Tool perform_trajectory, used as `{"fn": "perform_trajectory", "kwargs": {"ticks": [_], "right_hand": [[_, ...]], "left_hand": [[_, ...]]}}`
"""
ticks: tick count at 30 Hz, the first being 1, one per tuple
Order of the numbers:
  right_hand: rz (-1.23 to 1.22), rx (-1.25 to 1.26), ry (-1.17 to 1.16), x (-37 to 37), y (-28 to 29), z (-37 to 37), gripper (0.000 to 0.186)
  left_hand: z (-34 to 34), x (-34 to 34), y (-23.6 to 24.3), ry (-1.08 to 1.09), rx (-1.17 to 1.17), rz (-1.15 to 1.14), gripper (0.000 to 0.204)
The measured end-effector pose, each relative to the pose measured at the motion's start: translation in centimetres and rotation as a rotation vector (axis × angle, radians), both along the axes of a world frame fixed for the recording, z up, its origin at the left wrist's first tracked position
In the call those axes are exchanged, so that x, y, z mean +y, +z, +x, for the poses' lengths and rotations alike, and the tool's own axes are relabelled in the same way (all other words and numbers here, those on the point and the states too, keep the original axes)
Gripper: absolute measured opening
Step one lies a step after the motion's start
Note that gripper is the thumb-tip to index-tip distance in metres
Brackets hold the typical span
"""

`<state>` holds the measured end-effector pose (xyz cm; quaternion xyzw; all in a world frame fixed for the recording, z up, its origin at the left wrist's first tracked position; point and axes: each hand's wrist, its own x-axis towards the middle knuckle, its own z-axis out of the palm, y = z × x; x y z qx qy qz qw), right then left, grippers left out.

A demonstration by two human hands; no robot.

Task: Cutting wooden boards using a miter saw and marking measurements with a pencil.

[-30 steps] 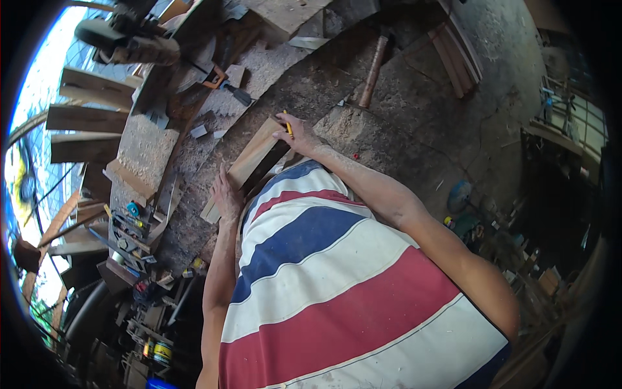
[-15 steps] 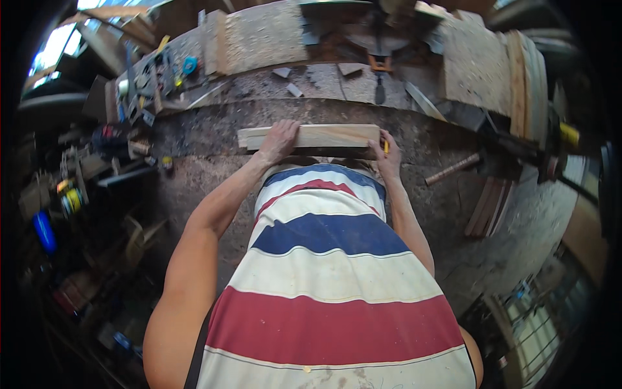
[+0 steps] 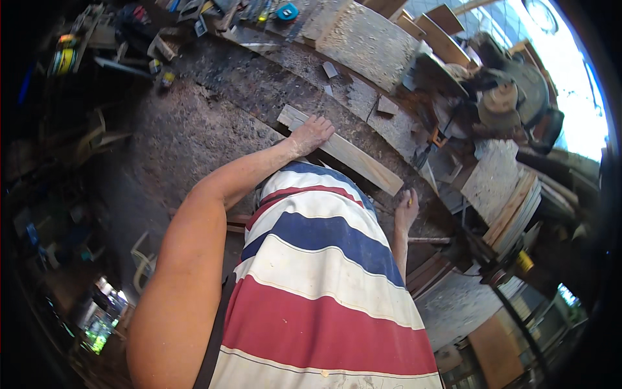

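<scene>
A pale wooden board (image 3: 364, 162) lies slantwise in front of my body, its right end nearer to me. My left hand (image 3: 312, 133) grips it near its left end, fingers laid over the top face. Just past the board's right end, my right hand (image 3: 405, 211) is closed around a small yellow pencil (image 3: 410, 202), of which only a short part shows. The hand looks apart from the wood. The undersides of both hands are hidden.
Along the dusty workbench (image 3: 214, 71) lie a teal tape measure (image 3: 287, 11), wood offcuts (image 3: 387, 106) and a chipboard panel (image 3: 369, 45). An orange-framed tool (image 3: 438, 138) sits beyond the board. A machine with a round part (image 3: 502, 100) stands at far right. Yellow tins (image 3: 63, 61) are at left.
The whole view has turned, so the bench and board now slant down to the right. My right hand has come off the board's right end, pencil still in it. My left hand remains on the board.
</scene>
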<state>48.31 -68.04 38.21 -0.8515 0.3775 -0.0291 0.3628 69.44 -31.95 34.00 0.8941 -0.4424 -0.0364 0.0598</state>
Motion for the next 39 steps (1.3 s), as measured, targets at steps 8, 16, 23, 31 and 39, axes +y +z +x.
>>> {"fn": "perform_trajectory", "kwargs": {"ticks": [8, 16, 23, 31, 39], "right_hand": [[0.247, 0.103, 0.376, 5.5, 11.3, 17.6, 0.047], [0.508, 0.25, 1.103, 26.1, 5.3, 32.8, 0.041], [0.258, 0.323, 1.766, 31.2, -3.4, 33.3, 0.031], [-0.007, 0.169, 1.555, 30.0, -1.6, 35.6, 0.032], [-0.052, 0.234, 1.43, 28.1, -2.9, 34.3, 0.027]], "left_hand": [[-0.9, -0.3, -1.8, 0.095, -0.056, -0.039, 0.013], [-1.6, -1.0, -2.4, 0.207, -0.035, -0.031, 0.017], [-1.9, -1.0, -1.9, 0.168, 0.089, 0.136, 0.026], [-1.6, -1.3, -2.5, 0.145, 0.097, 0.074, 0.026], [-1.4, -0.8, -2.2, 0.189, -0.145, 0.004, 0.028]]}}
